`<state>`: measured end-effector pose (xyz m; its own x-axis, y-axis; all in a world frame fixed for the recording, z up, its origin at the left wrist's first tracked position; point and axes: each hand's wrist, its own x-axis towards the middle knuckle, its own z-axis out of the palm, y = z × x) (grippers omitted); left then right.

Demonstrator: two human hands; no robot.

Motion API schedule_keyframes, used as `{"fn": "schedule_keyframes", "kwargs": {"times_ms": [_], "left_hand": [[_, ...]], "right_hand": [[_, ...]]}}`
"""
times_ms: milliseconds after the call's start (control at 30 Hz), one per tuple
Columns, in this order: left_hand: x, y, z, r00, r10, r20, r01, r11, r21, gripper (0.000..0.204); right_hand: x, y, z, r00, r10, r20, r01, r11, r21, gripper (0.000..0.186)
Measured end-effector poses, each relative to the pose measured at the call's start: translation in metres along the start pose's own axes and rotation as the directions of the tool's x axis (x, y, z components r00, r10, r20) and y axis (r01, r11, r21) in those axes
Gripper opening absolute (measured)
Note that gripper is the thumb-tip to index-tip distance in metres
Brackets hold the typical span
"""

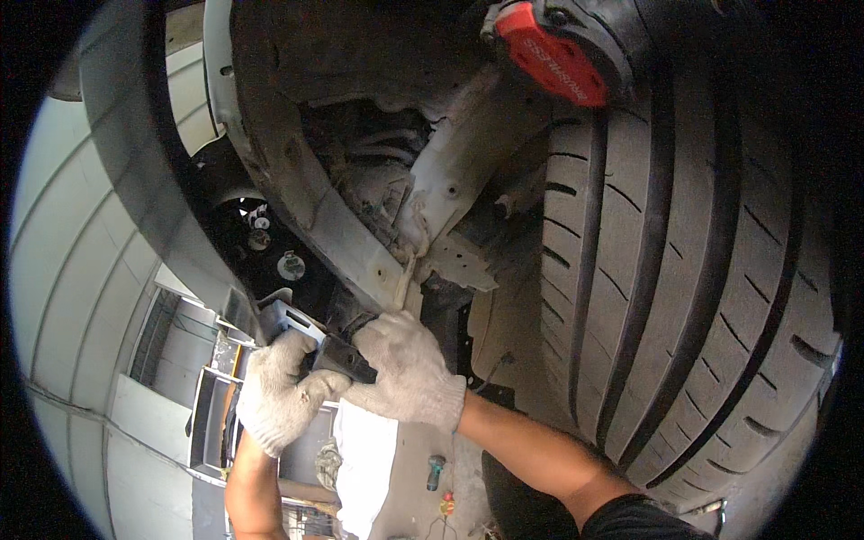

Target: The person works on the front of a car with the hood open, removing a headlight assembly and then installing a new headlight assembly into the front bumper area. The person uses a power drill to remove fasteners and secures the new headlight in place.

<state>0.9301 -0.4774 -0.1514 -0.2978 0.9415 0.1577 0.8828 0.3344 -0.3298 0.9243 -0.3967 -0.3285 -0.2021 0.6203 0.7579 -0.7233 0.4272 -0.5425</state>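
Both my hands wear off-white knit work gloves and meet at the lower end of a car's wheel arch. My left hand (286, 391) is closed round a dark bracket-like piece (344, 358), its thumb toward the right hand. My right hand (407, 371) grips the same piece from the other side, fingers curled; its fingertips are partly hidden. Just above the left hand is a light grey slotted part (292, 317), at the bottom of the dark curved fender (202, 229). How the bracket joins the fender cannot be made out.
A large tyre (657, 270) fills the right side. Above hangs a red and black power tool (553, 54). Bare metal bodywork (450, 180) lies behind my hands. Below are a white cloth (369, 459), a teal and black tool (436, 472) on the floor, and trays (214, 418).
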Motion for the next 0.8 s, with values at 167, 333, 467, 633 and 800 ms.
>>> {"fn": "schedule_keyframes", "kwargs": {"times_ms": [167, 333, 467, 633, 800], "left_hand": [[0.001, 0.009, -0.005, 0.999, -0.029, 0.043, 0.028, 0.999, 0.021, 0.040], [-0.003, -0.001, -0.003, 0.996, 0.086, 0.002, -0.085, 0.989, 0.117, 0.041], [0.000, -0.008, -0.003, 0.998, 0.047, 0.048, -0.051, 0.996, 0.076, 0.040], [0.000, 0.000, -0.005, 0.999, 0.011, 0.046, -0.015, 0.996, 0.083, 0.041], [-0.014, -0.013, 0.004, 0.997, 0.069, -0.038, -0.068, 0.998, 0.009, 0.049]], "right_hand": [[-0.001, 0.004, 0.002, 0.999, -0.039, -0.027, 0.038, 0.998, -0.041, 0.047], [-0.001, 0.003, 0.002, 0.996, -0.062, -0.059, 0.054, 0.992, -0.115, 0.044], [0.001, 0.007, 0.003, 0.994, -0.090, -0.064, 0.085, 0.993, -0.080, 0.043], [0.003, 0.005, 0.001, 0.998, -0.059, -0.027, 0.057, 0.996, -0.061, 0.045], [-0.004, 0.002, 0.005, 0.999, -0.014, -0.030, 0.010, 0.991, -0.131, 0.053]]}}
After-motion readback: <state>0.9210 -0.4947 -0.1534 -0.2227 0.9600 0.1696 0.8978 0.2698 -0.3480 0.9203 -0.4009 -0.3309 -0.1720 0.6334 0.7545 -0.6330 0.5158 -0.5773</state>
